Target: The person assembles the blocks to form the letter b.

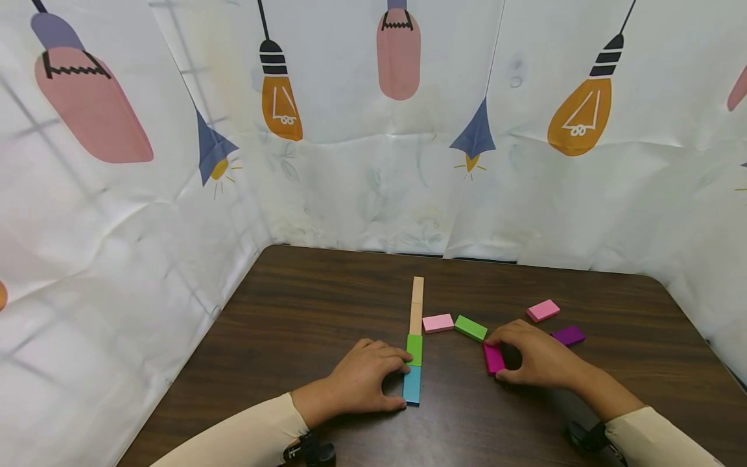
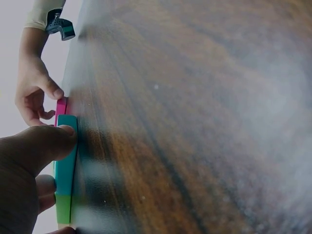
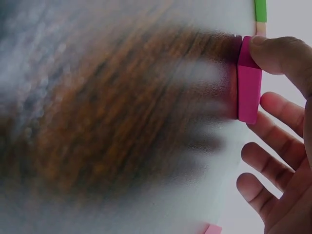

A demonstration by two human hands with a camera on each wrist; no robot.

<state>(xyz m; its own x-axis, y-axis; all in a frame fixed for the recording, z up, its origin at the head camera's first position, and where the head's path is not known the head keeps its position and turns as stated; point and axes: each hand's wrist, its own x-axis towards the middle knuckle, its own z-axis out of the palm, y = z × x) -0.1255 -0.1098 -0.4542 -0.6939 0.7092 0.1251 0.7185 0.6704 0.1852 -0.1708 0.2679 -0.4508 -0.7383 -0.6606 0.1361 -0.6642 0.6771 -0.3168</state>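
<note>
On the brown table, a straight row runs away from me: a blue block, a green block and two plain wooden blocks. My left hand spans the row's near end, thumb by the blue block's near end and fingertips at the green one. In the left wrist view the thumb lies against the blue block. To the right, my right hand pinches a magenta block end to end between thumb and index finger. The right wrist view shows the magenta block against the thumb, other fingers spread.
A light pink block and a second green block form a slanting line from the row towards the magenta one. Beyond my right hand lie another pink block and a purple block, partly hidden. A white patterned curtain surrounds the table.
</note>
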